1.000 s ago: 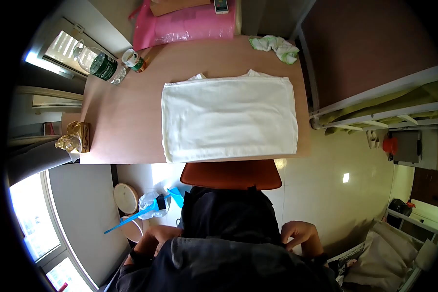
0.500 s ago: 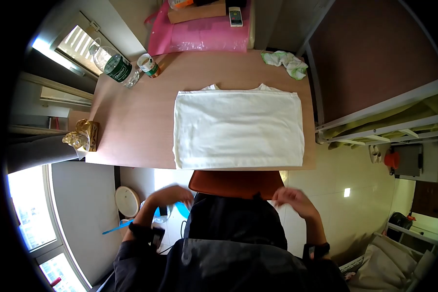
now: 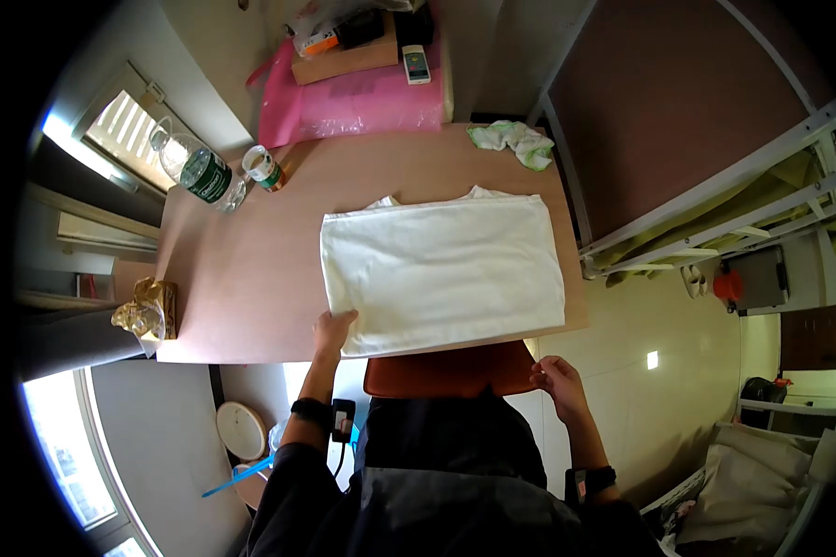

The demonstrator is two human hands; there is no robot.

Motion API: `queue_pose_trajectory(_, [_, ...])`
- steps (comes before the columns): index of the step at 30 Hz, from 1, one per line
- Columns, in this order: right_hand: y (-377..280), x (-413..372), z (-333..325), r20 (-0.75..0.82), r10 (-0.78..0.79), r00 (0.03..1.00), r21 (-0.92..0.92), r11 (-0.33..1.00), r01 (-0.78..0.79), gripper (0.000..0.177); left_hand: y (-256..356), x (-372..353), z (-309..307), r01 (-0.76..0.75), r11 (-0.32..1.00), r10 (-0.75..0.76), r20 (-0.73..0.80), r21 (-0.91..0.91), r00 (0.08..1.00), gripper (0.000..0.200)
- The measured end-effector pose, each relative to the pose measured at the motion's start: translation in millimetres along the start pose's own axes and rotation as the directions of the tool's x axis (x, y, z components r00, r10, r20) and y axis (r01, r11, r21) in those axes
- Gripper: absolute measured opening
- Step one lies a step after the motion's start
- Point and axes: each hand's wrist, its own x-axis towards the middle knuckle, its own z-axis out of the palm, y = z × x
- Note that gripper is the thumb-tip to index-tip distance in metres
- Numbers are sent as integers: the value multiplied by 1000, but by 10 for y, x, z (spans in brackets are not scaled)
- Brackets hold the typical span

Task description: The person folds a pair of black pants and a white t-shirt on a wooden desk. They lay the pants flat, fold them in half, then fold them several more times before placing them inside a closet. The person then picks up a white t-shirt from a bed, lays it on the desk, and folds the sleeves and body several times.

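A white shirt (image 3: 446, 269), folded into a wide rectangle, lies flat near the table's front edge; two small points of its fabric stick out along the far side. My left hand (image 3: 333, 332) is at the shirt's near left corner, thumb over the cloth and the other fingers mostly hidden, closed on the edge. Off the table, to the right of the chair, my right hand (image 3: 559, 379) hangs in the air with its fingers loosely bent and apart. It touches nothing.
On the table (image 3: 241, 297) stand a large water bottle (image 3: 200, 172), a cup (image 3: 264, 169) and a gold tissue pack (image 3: 150, 311). A crumpled cloth (image 3: 513, 142) and a pink package (image 3: 372, 107) lie at the back. An orange-brown chair (image 3: 450, 369) is at the front edge.
My left hand has risen from beside my lap to the shirt's near left corner and taken hold. The shirt now sits slightly tilted. My right hand stays off the table. The view has shifted.
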Motion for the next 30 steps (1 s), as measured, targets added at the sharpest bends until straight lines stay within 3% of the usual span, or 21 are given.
queue_pose_trajectory(1, [27, -8, 13, -34, -3, 999, -35, 999, 2, 13, -87, 97, -13, -29, 967, 56, 100, -253, 993, 45])
queue_pose_trajectory(5, [163, -81, 81, -81, -7, 997, -57, 998, 2, 15, -449, 192, -31, -120, 917, 174, 111, -380, 978, 41])
queue_pose_trajectory(7, [226, -108, 156, -95, -10, 995, -65, 998, 4, 15, -169, -188, -239, 105, 927, 9, 302, -361, 953, 41])
queue_pose_trajectory(8, [246, -120, 220, -93, -9, 996, -83, 997, 2, 15, -359, -81, -222, 207, 896, -36, 401, -394, 915, 39])
queue_pose_trajectory(11, [314, -96, 408, -113, -2, 994, -119, 993, -11, 15, -441, -88, -258, 222, 856, 41, 491, -466, 870, 38])
queue_pose_trajectory(15, [409, 75, 632, -55, -14, 998, -155, 988, 6, 19, -473, -205, -320, 176, 857, 83, 467, -484, 880, 39])
queue_pose_trajectory(17, [379, 164, 808, -49, -42, 998, -309, 951, 25, 20, -575, -245, -388, 180, 816, 113, 457, -550, 882, 38])
queue_pose_trajectory(19, [510, 357, 876, -9, -85, 996, -343, 936, 77, 23, -708, -218, -478, 172, 822, 117, 456, -543, 882, 38])
queue_pose_trajectory(21, [663, 536, 995, 114, -249, 962, -500, 822, 272, 26, -814, -246, -597, 102, 837, 171, 433, -538, 885, 37])
queue_pose_trajectory(24, [479, 505, 1388, 160, -216, 963, -575, 773, 269, 28, -820, -256, -698, 69, 795, 179, 340, -603, 923, 35])
queue_pose_trajectory(25, [462, 533, 1450, 192, -192, 962, -576, 772, 269, 27, -729, -261, -741, 75, 786, 174, 336, -613, 926, 35])
queue_pose_trajectory(27, [478, 562, 1517, 216, -188, 958, -582, 763, 281, 27, -549, -234, -829, 197, 857, -3, 378, -476, 926, 34])
queue_pose_trajectory(30, [465, 706, 1567, 313, -200, 928, -598, 718, 356, 27, -495, -56, -735, 123, 864, 16, 271, -488, 963, 34])
